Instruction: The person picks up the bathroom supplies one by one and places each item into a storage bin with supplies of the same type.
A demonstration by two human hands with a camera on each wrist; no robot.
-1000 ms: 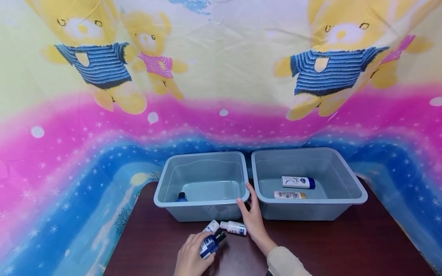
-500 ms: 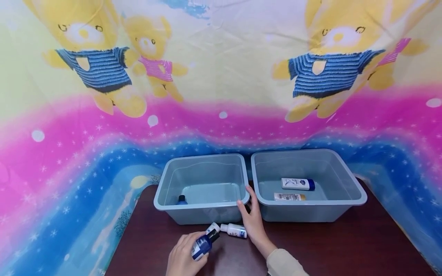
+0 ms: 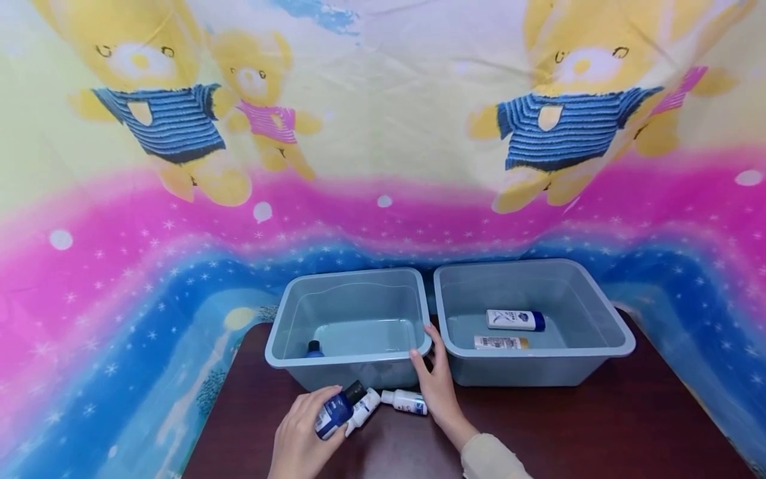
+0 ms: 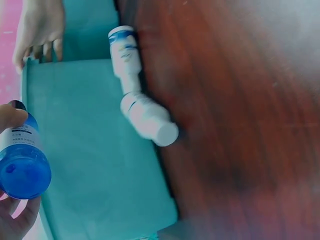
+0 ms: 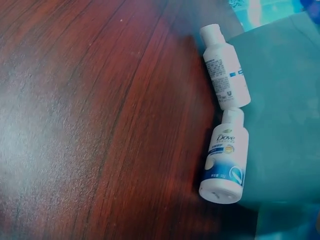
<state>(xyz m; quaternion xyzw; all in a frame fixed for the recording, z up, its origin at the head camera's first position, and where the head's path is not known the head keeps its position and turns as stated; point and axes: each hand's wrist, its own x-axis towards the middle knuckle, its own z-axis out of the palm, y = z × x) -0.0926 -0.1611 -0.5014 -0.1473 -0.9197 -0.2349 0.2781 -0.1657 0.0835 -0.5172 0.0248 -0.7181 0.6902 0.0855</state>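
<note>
My left hand (image 3: 305, 429) grips a small blue bottle with a black cap (image 3: 336, 412), tilted cap up and to the right, just above the table before the left bin. In the left wrist view the same blue bottle (image 4: 22, 165) shows its white label. Thumb and fingers of my right hand (image 3: 441, 386) hold the front right corner of the left bin (image 3: 344, 362) at its rim. Two small white bottles lie on the table against that bin's front wall: one white bottle (image 3: 364, 409) beside the blue one, the other, a Dove bottle (image 5: 226, 157), near my right hand.
Inside the left bin lies another blue bottle (image 3: 314, 349) with a black cap, partly hidden by the front wall. The right bin (image 3: 535, 366) holds a white bottle with a blue cap (image 3: 514, 320) and a white tube with a gold cap (image 3: 499, 342). A patterned cloth (image 3: 371, 133) hangs behind.
My left hand has moved left with the blue bottle and latterly slightly up, so more of the white bottle behind it shows. The right hand stays at the bin corner.
</note>
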